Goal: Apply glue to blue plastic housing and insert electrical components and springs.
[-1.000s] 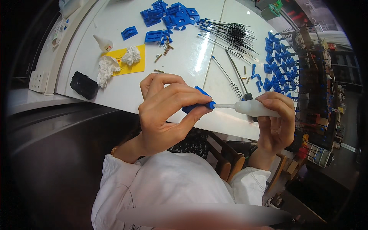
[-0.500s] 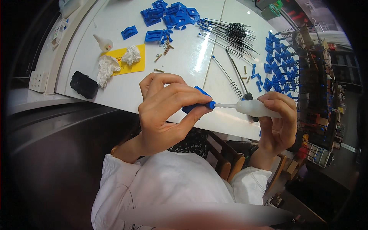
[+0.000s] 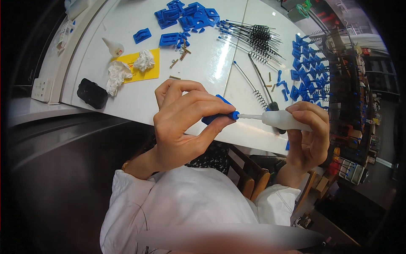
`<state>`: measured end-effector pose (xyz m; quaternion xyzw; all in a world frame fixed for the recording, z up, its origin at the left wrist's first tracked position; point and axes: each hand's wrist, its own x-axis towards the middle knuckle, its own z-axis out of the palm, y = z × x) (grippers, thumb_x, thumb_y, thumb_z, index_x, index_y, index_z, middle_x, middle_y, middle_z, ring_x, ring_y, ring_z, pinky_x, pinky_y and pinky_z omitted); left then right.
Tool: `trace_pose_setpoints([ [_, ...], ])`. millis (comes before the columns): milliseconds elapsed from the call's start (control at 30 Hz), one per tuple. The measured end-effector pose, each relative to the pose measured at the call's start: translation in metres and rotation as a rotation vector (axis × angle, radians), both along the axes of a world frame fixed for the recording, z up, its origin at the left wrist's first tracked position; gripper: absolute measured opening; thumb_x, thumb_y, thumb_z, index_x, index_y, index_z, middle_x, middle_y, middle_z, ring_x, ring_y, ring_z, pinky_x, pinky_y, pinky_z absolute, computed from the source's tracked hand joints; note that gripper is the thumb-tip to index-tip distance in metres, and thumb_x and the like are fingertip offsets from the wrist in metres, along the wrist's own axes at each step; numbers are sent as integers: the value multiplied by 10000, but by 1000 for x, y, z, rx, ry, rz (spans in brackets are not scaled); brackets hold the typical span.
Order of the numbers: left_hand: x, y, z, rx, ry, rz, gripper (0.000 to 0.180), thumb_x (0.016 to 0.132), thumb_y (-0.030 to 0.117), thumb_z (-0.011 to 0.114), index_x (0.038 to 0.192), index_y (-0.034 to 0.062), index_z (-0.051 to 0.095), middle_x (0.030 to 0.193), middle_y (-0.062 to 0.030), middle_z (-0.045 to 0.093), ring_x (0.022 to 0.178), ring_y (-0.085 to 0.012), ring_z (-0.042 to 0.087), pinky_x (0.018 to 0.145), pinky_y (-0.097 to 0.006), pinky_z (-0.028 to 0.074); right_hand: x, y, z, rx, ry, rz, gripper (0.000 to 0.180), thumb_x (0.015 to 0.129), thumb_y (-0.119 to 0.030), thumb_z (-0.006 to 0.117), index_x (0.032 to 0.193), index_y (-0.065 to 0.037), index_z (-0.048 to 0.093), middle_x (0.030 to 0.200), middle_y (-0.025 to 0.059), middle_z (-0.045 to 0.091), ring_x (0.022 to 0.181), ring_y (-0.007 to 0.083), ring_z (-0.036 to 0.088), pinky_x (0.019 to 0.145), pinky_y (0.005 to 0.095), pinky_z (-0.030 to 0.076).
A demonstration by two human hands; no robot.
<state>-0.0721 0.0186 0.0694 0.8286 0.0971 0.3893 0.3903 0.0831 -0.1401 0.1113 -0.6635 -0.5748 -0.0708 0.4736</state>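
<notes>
The person's left hand point(image 3: 182, 122) is curled closed around a small blue plastic part point(image 3: 220, 113), the thumb pressing it from below and the fingers bent over the top, so only its right end shows. The right hand point(image 3: 308, 135) is wrapped tightly around a small white plastic glue bottle point(image 3: 285, 120) lying almost horizontal, and the thin nozzle of the bottle touches the end of the blue part. Both things are held in the air just above the near edge of the white table point(image 3: 127, 97), in front of the person's white coat.

On the table behind the hands lies a pile of black wire rods with coil springs point(image 3: 258, 38), and 1 more such rod is just beyond the bottle. Farther back there is a heap of blue plastic brackets point(image 3: 186, 15) – and another group of them point(image 3: 306, 67) at the right. To the left I see a yellow card point(image 3: 141, 67) with 2 crumpled white tissues point(image 3: 116, 74) on it, a white conical cap point(image 3: 113, 46) beside it, a black block point(image 3: 91, 93) near the edge, and some small brass screws point(image 3: 179, 53).
</notes>
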Motion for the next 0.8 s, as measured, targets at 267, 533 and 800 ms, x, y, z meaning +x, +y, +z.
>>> trace_pose_setpoints([
  [267, 1, 0, 0, 4, -2, -3, 230, 646, 15, 786, 852, 68, 699, 808, -30, 669, 841, -191, 541, 805, -333, 337, 1, 1, 3, -12, -55, -6, 305, 712, 27, 700, 998, -30, 611, 917, 131, 630, 795, 227, 619, 659, 303, 493],
  [533, -1, 0, -1, 4, 12, 12, 237, 641, 11, 787, 853, 67, 697, 807, -25, 668, 839, -191, 540, 812, -334, 335, 1, 6, 5, -34, -101, 14, 311, 700, 29, 706, 991, -23, 608, 906, 131, 628, 792, 227, 620, 642, 286, 498],
  [800, 0, 0, -2, 6, 7, 9, 223, 654, 26, 788, 855, 67, 700, 806, -29, 672, 848, -191, 541, 810, -339, 337, 2, 5, 10, -52, -130, 19, 311, 697, 38, 705, 987, -17, 608, 914, 136, 624, 788, 229, 621, 641, 287, 498],
])
